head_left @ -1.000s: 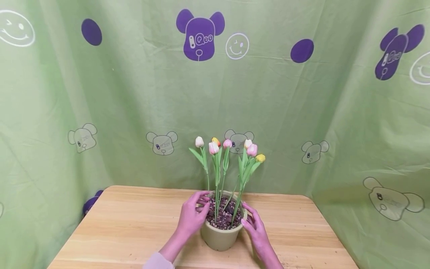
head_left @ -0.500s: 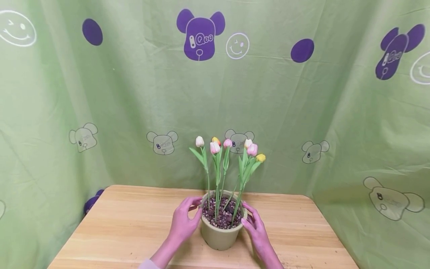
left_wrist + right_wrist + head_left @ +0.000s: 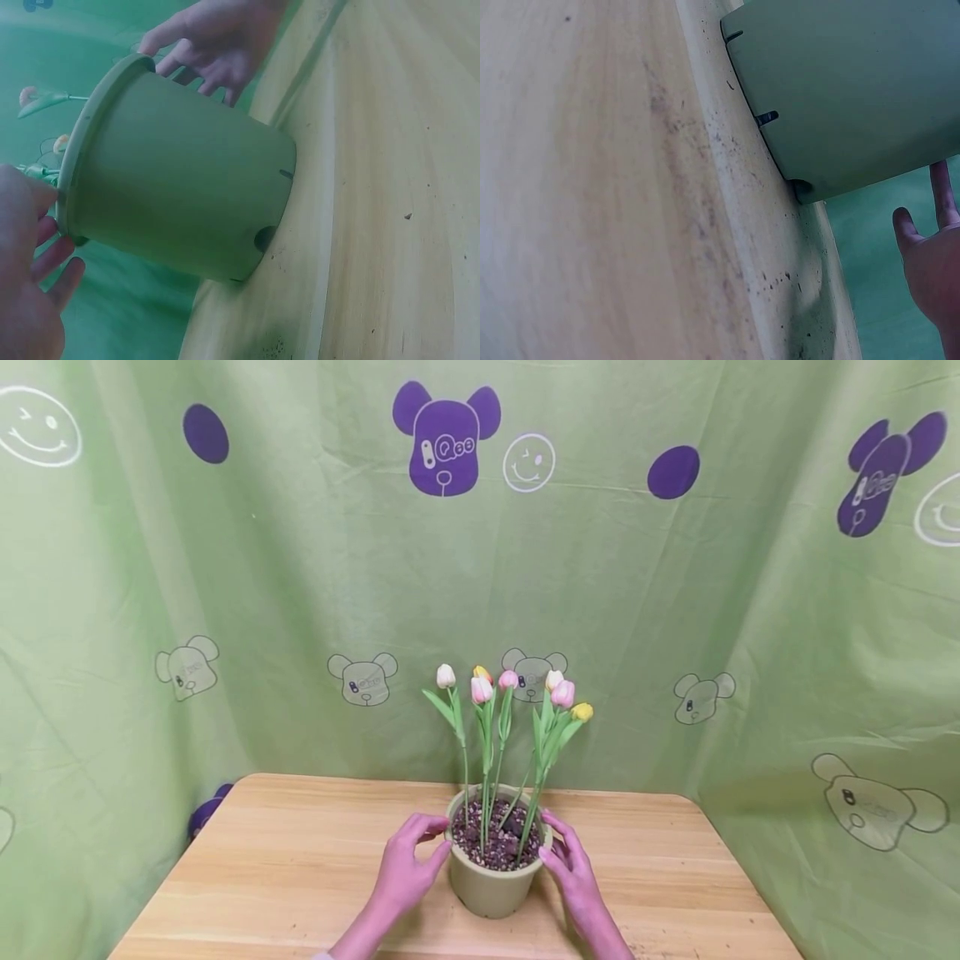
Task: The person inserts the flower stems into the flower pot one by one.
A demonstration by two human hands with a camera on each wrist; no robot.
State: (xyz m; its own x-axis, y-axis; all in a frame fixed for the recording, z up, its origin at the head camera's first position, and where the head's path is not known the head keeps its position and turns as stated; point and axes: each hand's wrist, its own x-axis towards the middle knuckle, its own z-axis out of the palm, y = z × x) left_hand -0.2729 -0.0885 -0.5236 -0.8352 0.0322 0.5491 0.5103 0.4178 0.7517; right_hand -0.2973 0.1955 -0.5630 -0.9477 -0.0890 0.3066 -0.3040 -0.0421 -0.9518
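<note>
A green flower pot (image 3: 491,889) stands upright on the wooden table, filled with dark, speckled soil (image 3: 495,839). Several tulips rise from it, among them a white tulip (image 3: 446,676), a pink tulip (image 3: 562,694) and a yellow tulip (image 3: 582,712). At the pot's left side, my left hand (image 3: 402,868) touches the rim with thumb and fingertips, its other fingers loose in the left wrist view. Opposite it, my right hand (image 3: 576,868) rests thumb and forefinger at the rim. The right wrist view shows relaxed fingers of this right hand (image 3: 934,259) beside the pot wall.
The wooden table (image 3: 285,860) reaches back to a green curtain (image 3: 600,585) printed with bear heads and smiley faces. Dark crumbs of soil (image 3: 776,279) lie scattered on the tabletop beside the pot. The pot stands near the table's middle.
My left hand has drawn back leftward from above the soil and the left tulip's stem to the outside of the rim. The right hand and the pot have stayed put.
</note>
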